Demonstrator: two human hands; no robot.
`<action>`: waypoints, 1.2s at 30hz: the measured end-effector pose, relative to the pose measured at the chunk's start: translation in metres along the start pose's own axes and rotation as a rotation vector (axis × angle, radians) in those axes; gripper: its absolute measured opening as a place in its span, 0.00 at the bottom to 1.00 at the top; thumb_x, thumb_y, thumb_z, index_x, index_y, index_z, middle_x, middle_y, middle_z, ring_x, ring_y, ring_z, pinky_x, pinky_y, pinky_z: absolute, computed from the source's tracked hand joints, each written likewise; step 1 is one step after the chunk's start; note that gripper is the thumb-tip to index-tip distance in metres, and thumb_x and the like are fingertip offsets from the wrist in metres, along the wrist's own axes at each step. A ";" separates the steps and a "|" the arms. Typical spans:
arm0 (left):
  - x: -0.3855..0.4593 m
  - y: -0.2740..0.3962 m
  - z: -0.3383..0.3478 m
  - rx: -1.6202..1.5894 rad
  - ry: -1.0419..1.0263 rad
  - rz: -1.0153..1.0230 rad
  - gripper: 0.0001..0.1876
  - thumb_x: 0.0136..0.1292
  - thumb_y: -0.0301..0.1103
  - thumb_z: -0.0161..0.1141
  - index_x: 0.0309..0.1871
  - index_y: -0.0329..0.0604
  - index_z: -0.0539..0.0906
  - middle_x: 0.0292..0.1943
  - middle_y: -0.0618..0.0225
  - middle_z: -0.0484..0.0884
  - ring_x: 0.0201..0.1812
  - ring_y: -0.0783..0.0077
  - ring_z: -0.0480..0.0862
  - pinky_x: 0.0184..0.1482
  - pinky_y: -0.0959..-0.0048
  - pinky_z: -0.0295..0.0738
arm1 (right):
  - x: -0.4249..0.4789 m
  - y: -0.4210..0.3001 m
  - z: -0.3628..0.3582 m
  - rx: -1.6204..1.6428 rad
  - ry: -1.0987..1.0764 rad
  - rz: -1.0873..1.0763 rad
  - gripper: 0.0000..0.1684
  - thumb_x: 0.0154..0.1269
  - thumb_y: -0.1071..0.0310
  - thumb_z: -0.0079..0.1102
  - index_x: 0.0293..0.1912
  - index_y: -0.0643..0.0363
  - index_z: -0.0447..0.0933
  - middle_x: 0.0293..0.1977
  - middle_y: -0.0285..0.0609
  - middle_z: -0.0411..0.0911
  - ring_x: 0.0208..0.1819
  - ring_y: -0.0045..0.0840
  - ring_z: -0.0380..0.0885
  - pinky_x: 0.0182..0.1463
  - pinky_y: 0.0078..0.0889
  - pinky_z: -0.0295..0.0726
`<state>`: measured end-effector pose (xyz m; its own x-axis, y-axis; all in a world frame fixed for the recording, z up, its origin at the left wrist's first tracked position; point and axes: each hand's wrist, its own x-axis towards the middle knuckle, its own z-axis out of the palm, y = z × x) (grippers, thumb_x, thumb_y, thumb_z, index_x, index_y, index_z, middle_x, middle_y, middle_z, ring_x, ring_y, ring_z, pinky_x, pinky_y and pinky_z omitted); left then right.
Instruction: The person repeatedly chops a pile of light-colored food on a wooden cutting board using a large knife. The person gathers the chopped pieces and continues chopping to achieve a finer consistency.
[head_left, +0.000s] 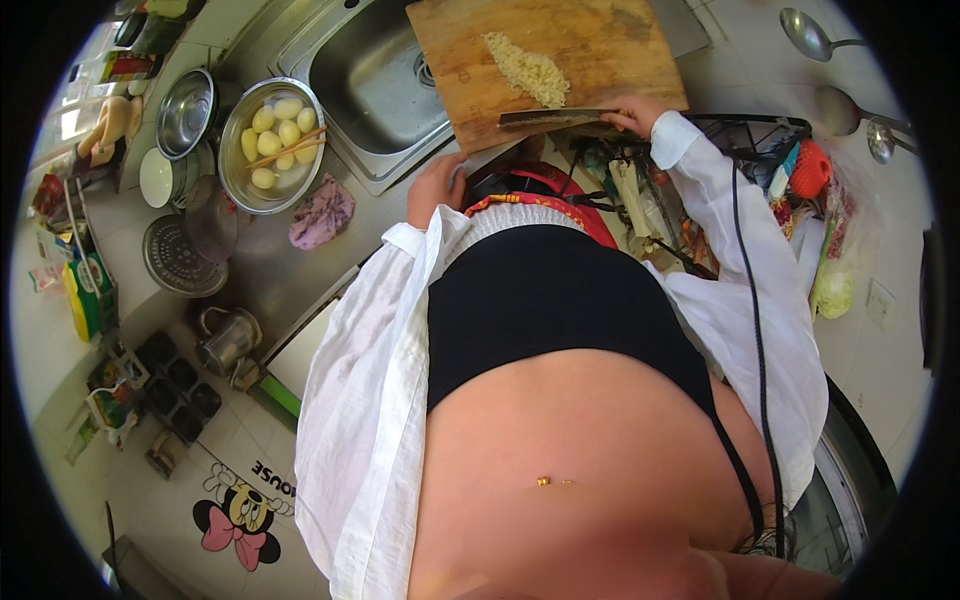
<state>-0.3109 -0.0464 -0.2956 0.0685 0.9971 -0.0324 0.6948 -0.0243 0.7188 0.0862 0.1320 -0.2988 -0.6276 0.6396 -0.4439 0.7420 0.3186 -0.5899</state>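
My right hand (634, 118) grips the handle of a kitchen knife (551, 117), its broad blade lying along the near edge of a wooden cutting board (630, 52). A heap of finely chopped pale food, perhaps garlic (529, 69), spreads across the board just beyond the blade. My left hand (437, 189) is low by the counter edge, close to the board's near left corner. Its fingers are partly hidden, so whether it holds anything is unclear. The board lies partly over the right side of a stainless steel sink (367, 67).
Left of the sink, a steel basin (232, 176) holds peeled potatoes in water, with chopsticks (289, 148) among them. A pink cloth (322, 213) and a perforated steamer plate (184, 255) lie nearer. A wire rack (750, 120) with vegetables stands right. Ladles (806, 34) hang beyond.
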 end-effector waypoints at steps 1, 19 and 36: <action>-0.001 0.000 0.000 -0.003 -0.004 -0.011 0.13 0.69 0.29 0.60 0.54 0.42 0.85 0.48 0.54 0.87 0.46 0.51 0.87 0.49 0.62 0.81 | 0.009 0.015 0.001 0.022 -0.020 -0.018 0.17 0.74 0.56 0.58 0.58 0.43 0.81 0.28 0.45 0.84 0.29 0.34 0.84 0.38 0.40 0.80; 0.042 0.012 0.029 0.080 0.080 0.147 0.12 0.66 0.28 0.60 0.52 0.43 0.85 0.56 0.60 0.85 0.53 0.52 0.84 0.55 0.60 0.81 | 0.039 -0.086 0.011 -0.259 0.465 0.116 0.17 0.77 0.55 0.50 0.58 0.49 0.74 0.40 0.53 0.85 0.42 0.53 0.83 0.44 0.54 0.81; 0.045 0.007 0.039 0.274 0.077 0.213 0.19 0.60 0.24 0.60 0.56 0.40 0.83 0.62 0.64 0.81 0.61 0.58 0.80 0.58 0.63 0.81 | 0.042 -0.132 0.042 -0.103 0.434 0.440 0.17 0.79 0.54 0.42 0.53 0.53 0.71 0.37 0.60 0.84 0.42 0.59 0.83 0.45 0.63 0.79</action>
<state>-0.2745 -0.0044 -0.3192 0.1855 0.9700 0.1575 0.8376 -0.2398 0.4909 -0.0481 0.0873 -0.2684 -0.1215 0.9453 -0.3027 0.9415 0.0132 -0.3366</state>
